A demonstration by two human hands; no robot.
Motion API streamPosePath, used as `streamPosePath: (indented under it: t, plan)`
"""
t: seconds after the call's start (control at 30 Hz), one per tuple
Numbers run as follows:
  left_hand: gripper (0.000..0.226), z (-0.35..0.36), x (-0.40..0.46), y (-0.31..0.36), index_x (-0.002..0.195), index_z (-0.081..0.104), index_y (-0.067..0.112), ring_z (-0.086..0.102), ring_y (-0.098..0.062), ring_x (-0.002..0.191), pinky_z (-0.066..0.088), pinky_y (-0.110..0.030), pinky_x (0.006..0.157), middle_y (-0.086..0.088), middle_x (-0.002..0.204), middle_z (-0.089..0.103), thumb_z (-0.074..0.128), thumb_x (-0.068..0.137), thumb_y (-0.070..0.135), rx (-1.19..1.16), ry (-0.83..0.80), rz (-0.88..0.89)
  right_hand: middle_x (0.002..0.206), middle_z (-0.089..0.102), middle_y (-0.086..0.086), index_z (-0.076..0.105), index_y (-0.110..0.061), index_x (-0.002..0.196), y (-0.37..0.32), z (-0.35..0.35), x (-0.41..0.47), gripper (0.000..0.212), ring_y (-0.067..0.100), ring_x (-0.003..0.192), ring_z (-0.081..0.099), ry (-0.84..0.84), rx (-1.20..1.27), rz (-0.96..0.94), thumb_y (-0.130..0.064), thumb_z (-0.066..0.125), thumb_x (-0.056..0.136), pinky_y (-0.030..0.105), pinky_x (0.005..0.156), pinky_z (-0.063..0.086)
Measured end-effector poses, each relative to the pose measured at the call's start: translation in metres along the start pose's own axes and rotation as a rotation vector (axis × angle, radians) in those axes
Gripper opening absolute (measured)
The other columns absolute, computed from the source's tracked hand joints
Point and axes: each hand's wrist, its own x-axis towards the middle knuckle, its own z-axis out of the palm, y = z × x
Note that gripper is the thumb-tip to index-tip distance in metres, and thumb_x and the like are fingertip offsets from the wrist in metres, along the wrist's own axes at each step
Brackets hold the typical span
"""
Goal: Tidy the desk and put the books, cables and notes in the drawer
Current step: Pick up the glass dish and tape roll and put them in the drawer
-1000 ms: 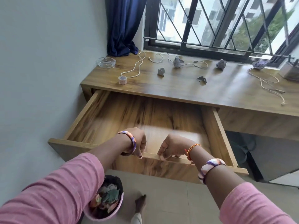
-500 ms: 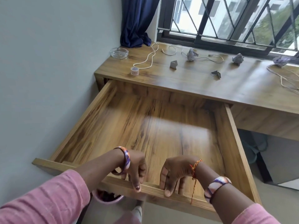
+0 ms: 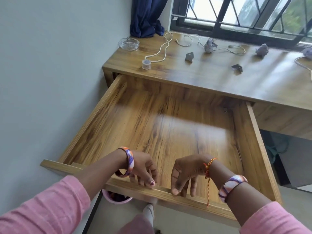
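Both hands, left [image 3: 143,168] and right [image 3: 187,173], curl over the drawer's [image 3: 168,194] front rim; cables [image 3: 162,48] lie on the counter [image 3: 211,76]; pulled further, it may drop out.

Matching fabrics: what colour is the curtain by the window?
Dark navy blue curtain, seen in the head view.
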Motion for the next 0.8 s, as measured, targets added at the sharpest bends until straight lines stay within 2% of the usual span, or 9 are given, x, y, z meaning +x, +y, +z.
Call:
streamPosePath:
  t: [0.1, 0.17, 0.27, 0.33, 0.47, 0.53, 0.63, 0.7, 0.8]
  plan:
    - [0.033, -0.01, -0.01, -0.004, 0.117, 0.06, 0.014, 0.059, -0.005, 0.08, 0.053, -0.026, 0.077, 0.007, 0.091, 0.063, 0.061, 0.088, 0.027, -0.012, 0.099, 0.01, 0.082, 0.067, 0.003, 0.068, -0.005, 0.098, -0.007, -0.011, 0.005, 0.016, 0.016, 0.08, 0.065, 0.174, 0.032, -0.06, -0.013, 0.068, 0.084, 0.03, 0.07, 0.057]
    - [0.03, -0.025, -0.018, -0.006, 0.115, 0.061, 0.016, 0.059, -0.003, 0.082, 0.051, -0.024, 0.077, 0.006, 0.095, 0.063, 0.059, 0.088, 0.029, -0.034, 0.217, 0.034, 0.084, 0.066, 0.003, 0.066, 0.0, 0.106, -0.018, -0.021, 0.006, 0.025, 0.016, 0.082, 0.063, 0.32, 0.047, -0.114, -0.013, 0.065, 0.086, 0.031, 0.076, 0.056]
    - [0.025, -0.062, -0.034, -0.006, 0.112, 0.06, 0.017, 0.059, 0.001, 0.076, 0.049, -0.017, 0.067, 0.006, 0.091, 0.064, 0.059, 0.089, 0.026, -0.107, 0.419, 0.078, 0.082, 0.065, -0.002, 0.068, -0.007, 0.104, -0.037, -0.046, 0.002, 0.018, 0.01, 0.078, 0.062, 0.474, 0.05, -0.236, -0.013, 0.063, 0.087, 0.025, 0.074, 0.055]
    - [0.022, -0.09, -0.045, -0.005, 0.11, 0.061, 0.018, 0.06, 0.001, 0.074, 0.05, -0.017, 0.065, 0.008, 0.088, 0.064, 0.059, 0.089, 0.024, -0.175, 0.547, 0.126, 0.085, 0.066, 0.001, 0.068, -0.011, 0.104, -0.053, -0.068, -0.003, 0.018, 0.011, 0.078, 0.062, 0.552, 0.034, -0.288, -0.015, 0.064, 0.087, 0.024, 0.072, 0.055]
    - [0.014, -0.161, -0.057, -0.01, 0.101, 0.061, 0.021, 0.062, -0.006, 0.079, 0.052, -0.026, 0.069, 0.006, 0.088, 0.065, 0.062, 0.087, 0.022, -0.288, 0.793, 0.19, 0.086, 0.066, 0.009, 0.067, -0.006, 0.103, -0.1, -0.125, -0.007, 0.019, 0.016, 0.08, 0.062, 0.681, 0.043, -0.396, -0.015, 0.065, 0.086, 0.036, 0.081, 0.057]
    - [0.01, -0.199, -0.053, -0.016, 0.095, 0.06, 0.022, 0.062, -0.01, 0.081, 0.052, -0.028, 0.067, 0.003, 0.09, 0.065, 0.063, 0.086, 0.019, -0.368, 0.888, 0.223, 0.086, 0.065, 0.01, 0.067, -0.007, 0.1, -0.126, -0.156, -0.003, 0.016, 0.017, 0.08, 0.062, 0.72, 0.075, -0.442, -0.016, 0.066, 0.086, 0.036, 0.081, 0.057]
    - [0.02, -0.26, -0.041, -0.027, 0.105, 0.059, 0.015, 0.058, -0.015, 0.086, 0.05, -0.023, 0.062, 0.0, 0.092, 0.06, 0.063, 0.086, 0.015, -0.444, 1.055, 0.248, 0.079, 0.062, 0.01, 0.065, -0.01, 0.093, -0.163, -0.21, 0.018, 0.009, 0.02, 0.076, 0.058, 0.796, 0.13, -0.532, -0.012, 0.066, 0.085, 0.035, 0.078, 0.055]
    - [0.029, -0.299, -0.029, -0.039, 0.114, 0.058, 0.008, 0.058, -0.019, 0.094, 0.049, -0.027, 0.074, -0.005, 0.101, 0.061, 0.062, 0.086, 0.013, -0.397, 1.163, 0.208, 0.076, 0.06, 0.004, 0.066, -0.01, 0.096, -0.186, -0.248, 0.037, 0.013, 0.016, 0.075, 0.056, 0.939, 0.079, -0.545, -0.012, 0.067, 0.083, 0.034, 0.078, 0.053]
    - [0.041, -0.351, -0.011, -0.061, 0.126, 0.053, 0.007, 0.054, -0.023, 0.118, 0.039, -0.029, 0.099, -0.01, 0.129, 0.057, 0.06, 0.087, 0.017, -0.12, 1.225, 0.076, 0.087, 0.063, -0.001, 0.067, -0.01, 0.106, -0.215, -0.301, 0.067, 0.024, 0.012, 0.084, 0.057, 1.208, -0.086, -0.479, -0.013, 0.065, 0.082, 0.02, 0.075, 0.043]
